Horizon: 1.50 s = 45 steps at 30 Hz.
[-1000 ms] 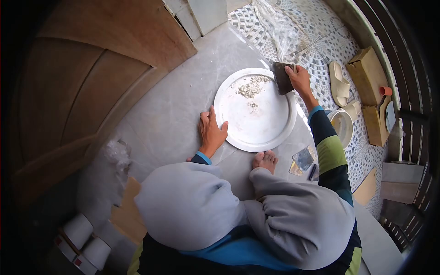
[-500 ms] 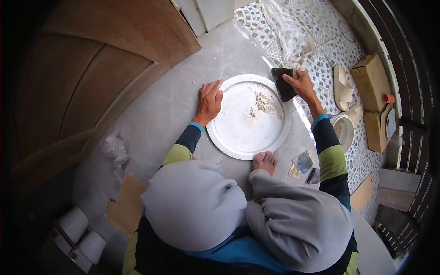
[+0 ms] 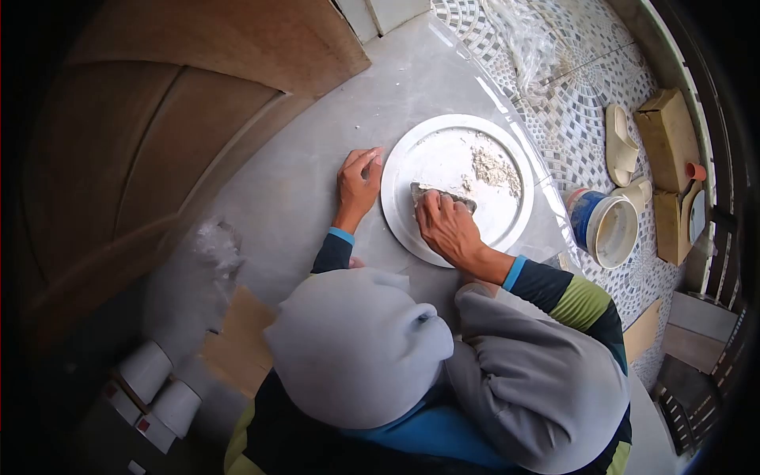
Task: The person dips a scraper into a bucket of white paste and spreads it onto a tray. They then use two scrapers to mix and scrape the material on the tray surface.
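A round white tray (image 3: 400,226) with a raised rim lies on the grey floor in front of me. Crumbly whitish debris (image 3: 495,170) is heaped on its right side. My right hand (image 3: 451,226) reaches over the tray, its fingers wrapped around a dark, flat scraper (image 3: 431,190) tilted up on edge against the surface. Beside the left rim rests my left hand (image 3: 360,186), fingers loosely bent and thumb apart, holding nothing, its fingertips right at the rim.
To the right stands a blue-and-white bucket (image 3: 613,229), near beige slippers (image 3: 621,146) and a cardboard box (image 3: 669,138). Clear plastic sheeting (image 3: 522,47) lies on the patterned tiles. A wooden door (image 3: 198,119) is at left, with cardboard (image 3: 241,340) and white containers (image 3: 146,372) below it.
My right hand has brought the scraper from beyond the tray's right rim down onto its middle-left surface. My left hand has slipped from atop the rim to just beside it. The view has shifted slightly.
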Motion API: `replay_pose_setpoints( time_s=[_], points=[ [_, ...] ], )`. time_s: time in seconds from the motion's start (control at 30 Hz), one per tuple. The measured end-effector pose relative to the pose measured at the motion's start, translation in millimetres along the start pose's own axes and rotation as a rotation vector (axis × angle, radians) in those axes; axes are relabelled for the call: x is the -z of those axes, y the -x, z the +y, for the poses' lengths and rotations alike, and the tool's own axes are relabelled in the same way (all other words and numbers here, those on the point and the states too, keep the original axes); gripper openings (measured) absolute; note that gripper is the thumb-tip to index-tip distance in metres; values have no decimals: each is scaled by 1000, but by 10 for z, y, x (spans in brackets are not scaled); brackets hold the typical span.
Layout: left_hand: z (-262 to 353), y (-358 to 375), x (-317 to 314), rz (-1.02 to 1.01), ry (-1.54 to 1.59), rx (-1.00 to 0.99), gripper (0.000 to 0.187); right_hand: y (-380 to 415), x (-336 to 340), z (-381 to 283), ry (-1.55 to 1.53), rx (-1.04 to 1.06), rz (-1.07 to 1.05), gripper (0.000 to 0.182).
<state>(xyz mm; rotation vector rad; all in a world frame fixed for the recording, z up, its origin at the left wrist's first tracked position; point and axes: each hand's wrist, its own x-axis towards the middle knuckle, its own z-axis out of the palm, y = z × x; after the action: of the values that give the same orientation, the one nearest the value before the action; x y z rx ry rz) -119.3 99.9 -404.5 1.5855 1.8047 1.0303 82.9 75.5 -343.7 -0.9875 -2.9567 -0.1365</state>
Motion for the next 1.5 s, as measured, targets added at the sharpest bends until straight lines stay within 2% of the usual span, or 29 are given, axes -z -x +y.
replay_pose_setpoints(
  time_s=[0.03,0.2,0.3,0.37,0.5,0.53,0.57,0.63,0.7,0.77,0.83,0.87,0.97,1.03,1.13,1.2,1.27,1.4,1.47,1.5],
  points=[
    [-2,58,58,-74,14,85,19,4,-71,-176,63,12,-73,20],
    [54,139,111,-165,-24,150,24,6,-258,-596,120,68,-159,18],
    [75,117,117,-196,-24,203,26,-209,-397,-452,232,45,-194,22],
    [69,78,124,-209,1,204,27,-407,-502,-202,298,-66,-148,22],
    [-19,60,108,-232,100,243,26,-370,-416,-326,198,-22,-121,22],
    [25,41,140,-261,62,259,26,-316,-419,-453,255,30,-125,22],
    [8,42,130,-267,63,259,26,-285,-468,-515,263,-14,-126,24],
    [-41,54,108,-231,98,217,25,-376,-508,-327,325,38,-165,23],
    [-15,60,138,-251,82,235,25,-526,-564,-67,364,-100,-242,22],
    [14,31,129,-273,76,230,25,-519,-521,-87,317,-138,-180,21],
    [31,0,123,-263,99,281,25,-506,-485,-216,209,-89,-141,22],
    [7,3,120,-290,89,340,26,-534,-533,-190,154,-84,-190,23],
    [67,-40,157,-303,36,281,24,-581,-630,155,219,-250,-220,21],
    [112,-67,175,-316,-37,266,25,-554,-537,136,251,-318,-215,19],
    [279,-115,185,-343,-146,241,27,-511,-316,295,82,-369,-175,18],
    [339,-145,138,-361,-190,233,29,-373,-67,306,-91,-384,-92,17],
    [341,-139,45,-371,-385,208,35,-253,36,270,-110,-368,-114,17],
    [317,-54,-27,-322,-413,167,37,-34,-1,325,-159,-301,-117,17],
    [295,115,-68,-343,-261,411,37,-11,-22,364,-196,-241,-115,17],
    [232,277,-127,-376,-50,536,40,15,-40,357,-203,-243,-107,17]
  ],
)
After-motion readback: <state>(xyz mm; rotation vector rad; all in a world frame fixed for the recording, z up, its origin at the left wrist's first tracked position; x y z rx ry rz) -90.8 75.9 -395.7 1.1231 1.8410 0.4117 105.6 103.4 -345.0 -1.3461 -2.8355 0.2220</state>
